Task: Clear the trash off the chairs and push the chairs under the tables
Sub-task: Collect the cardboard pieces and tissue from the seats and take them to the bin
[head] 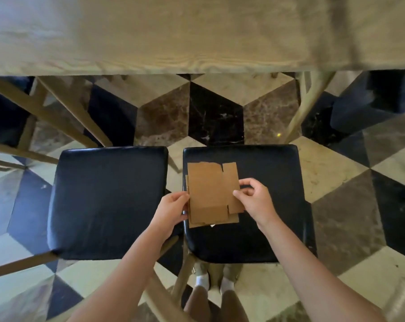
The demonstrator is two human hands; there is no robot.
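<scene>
Cardboard pieces (212,194): flat stack on right chair seat (273,173), pinched at both side edges by left hand (172,209) and right hand (255,198), likely squaring stack for single lift. Left chair seat (108,201) bare; both chairs short of table (196,31).

The table (150,38), far beyond the fingers (239,182), is smeared by blur and cut by the top edge. The cardboard (210,191) hides the fingertips beneath it, and a small white scrap (212,226) just under its near edge is too little to identify.
</scene>
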